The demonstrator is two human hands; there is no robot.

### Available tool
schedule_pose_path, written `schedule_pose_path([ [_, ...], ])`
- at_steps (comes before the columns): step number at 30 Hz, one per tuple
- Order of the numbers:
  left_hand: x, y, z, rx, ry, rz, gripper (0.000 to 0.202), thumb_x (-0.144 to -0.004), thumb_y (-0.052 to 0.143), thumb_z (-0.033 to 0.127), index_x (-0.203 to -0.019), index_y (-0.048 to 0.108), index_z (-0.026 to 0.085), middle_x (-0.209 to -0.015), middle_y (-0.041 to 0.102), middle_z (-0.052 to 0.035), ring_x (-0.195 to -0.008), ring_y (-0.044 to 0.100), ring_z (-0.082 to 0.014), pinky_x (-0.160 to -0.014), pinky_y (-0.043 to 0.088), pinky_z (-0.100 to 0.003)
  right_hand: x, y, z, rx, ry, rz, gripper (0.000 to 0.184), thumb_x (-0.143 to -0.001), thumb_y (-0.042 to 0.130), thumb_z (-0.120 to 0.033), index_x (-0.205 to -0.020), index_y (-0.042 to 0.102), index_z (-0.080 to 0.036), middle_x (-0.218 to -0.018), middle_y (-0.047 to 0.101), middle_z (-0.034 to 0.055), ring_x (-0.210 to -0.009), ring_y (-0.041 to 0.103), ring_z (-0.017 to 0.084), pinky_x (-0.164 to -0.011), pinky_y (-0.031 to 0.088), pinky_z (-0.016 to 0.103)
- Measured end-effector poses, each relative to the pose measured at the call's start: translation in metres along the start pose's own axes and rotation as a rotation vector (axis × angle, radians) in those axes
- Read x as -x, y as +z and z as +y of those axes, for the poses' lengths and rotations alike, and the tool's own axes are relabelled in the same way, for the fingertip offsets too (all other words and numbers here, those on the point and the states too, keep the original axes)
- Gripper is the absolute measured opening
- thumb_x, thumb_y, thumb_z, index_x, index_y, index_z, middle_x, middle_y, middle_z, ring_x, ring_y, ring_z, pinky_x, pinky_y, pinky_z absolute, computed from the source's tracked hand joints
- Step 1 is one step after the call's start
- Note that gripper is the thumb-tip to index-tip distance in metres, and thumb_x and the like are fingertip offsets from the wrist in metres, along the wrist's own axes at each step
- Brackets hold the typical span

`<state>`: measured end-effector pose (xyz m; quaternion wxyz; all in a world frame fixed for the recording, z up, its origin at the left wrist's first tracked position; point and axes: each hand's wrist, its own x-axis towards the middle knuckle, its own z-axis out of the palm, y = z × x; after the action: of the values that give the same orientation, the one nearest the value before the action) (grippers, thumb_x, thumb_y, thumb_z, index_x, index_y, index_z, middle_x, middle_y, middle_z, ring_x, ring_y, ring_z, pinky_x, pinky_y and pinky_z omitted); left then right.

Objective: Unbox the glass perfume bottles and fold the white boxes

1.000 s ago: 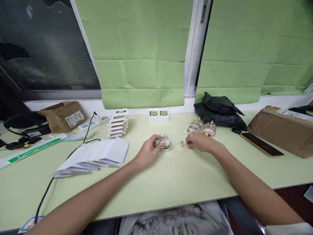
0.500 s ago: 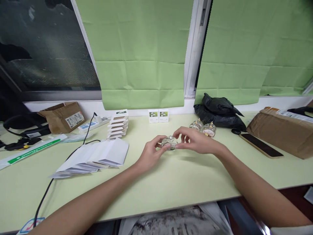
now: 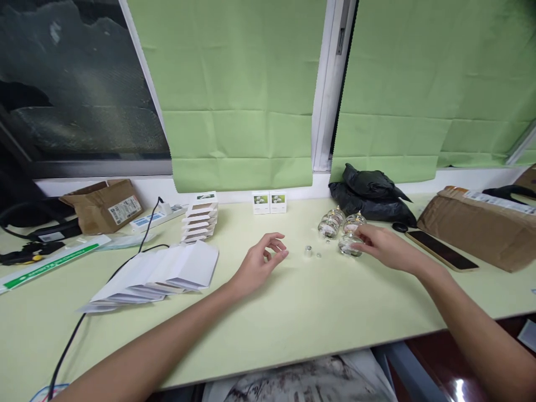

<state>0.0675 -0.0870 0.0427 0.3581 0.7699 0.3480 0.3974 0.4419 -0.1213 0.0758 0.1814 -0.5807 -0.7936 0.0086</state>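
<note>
My left hand (image 3: 260,263) hovers over the table with its fingers apart and loosely curled, holding nothing. My right hand (image 3: 387,247) pinches a small round glass jar (image 3: 348,245) on the right side of the table. Just behind that jar stand more such jars: a clear one (image 3: 328,227) and one with a gold tip (image 3: 354,220). Between my hands a small silvery cap (image 3: 309,251) rests on the table, with a tiny clear piece (image 3: 319,255) beside it.
Folded white boxes (image 3: 167,273) and a stack of white cartons (image 3: 200,216) lie to the left. Two small printed boxes (image 3: 269,202) stand at the back. Rightward are a black plastic bag (image 3: 371,195), a phone (image 3: 441,251) and a brown parcel (image 3: 477,226). A black cable (image 3: 75,335) crosses the left side.
The glass jar has gone from between both hands to the right, beside the other jars, in my right hand. My left hand has let go. The small cap and clear bits now show.
</note>
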Motion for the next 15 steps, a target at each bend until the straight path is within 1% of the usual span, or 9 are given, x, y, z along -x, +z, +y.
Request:
schedule_pose_path([
  [2, 0.0, -0.002, -0.003, -0.02, -0.005, 0.013, 0.034, -0.101, 0.058, 0.046, -0.13, 0.057, 0.028, -0.11, 0.07, -0.0037, -0.101, 0.064, -0.0187, -0.077, 0.049, -0.029, -0.002, 0.009, 0.019, 0.036, 0.038, 0.035, 0.035, -0.101, 0.05, -0.054, -0.086, 0.051, -0.022, -0.083, 0.063, 0.005, -0.07, 0.055, 0.021, -0.065, 0.037, 0.033],
  [5, 0.001, -0.004, -0.006, -0.042, -0.01, 0.027, 0.034, -0.101, 0.057, 0.047, -0.13, 0.058, 0.028, -0.107, 0.069, -0.0031, -0.099, 0.064, -0.0186, -0.076, 0.048, -0.029, -0.01, 0.019, 0.034, 0.069, 0.056, 0.067, 0.033, -0.101, 0.05, -0.052, -0.086, 0.053, -0.023, -0.085, 0.064, 0.0063, -0.073, 0.057, 0.023, -0.066, 0.038, 0.034],
  [11, 0.001, -0.005, -0.007, -0.065, 0.001, 0.016, 0.032, -0.102, 0.057, 0.046, -0.128, 0.059, 0.027, -0.107, 0.067, -0.003, -0.1, 0.063, -0.0183, -0.08, 0.049, -0.03, -0.02, 0.028, 0.044, 0.177, 0.062, 0.128, 0.028, -0.1, 0.052, -0.047, -0.093, 0.058, -0.022, -0.091, 0.064, 0.0084, -0.078, 0.062, 0.026, -0.069, 0.042, 0.035],
  [15, 0.001, -0.004, -0.007, -0.075, 0.0, -0.012, 0.031, -0.102, 0.056, 0.046, -0.126, 0.059, 0.027, -0.108, 0.068, -0.0035, -0.098, 0.064, -0.0181, -0.076, 0.049, -0.029, -0.018, 0.034, 0.049, 0.241, 0.094, 0.157, 0.027, -0.101, 0.052, -0.046, -0.093, 0.058, -0.021, -0.094, 0.062, 0.009, -0.077, 0.062, 0.025, -0.07, 0.044, 0.035],
])
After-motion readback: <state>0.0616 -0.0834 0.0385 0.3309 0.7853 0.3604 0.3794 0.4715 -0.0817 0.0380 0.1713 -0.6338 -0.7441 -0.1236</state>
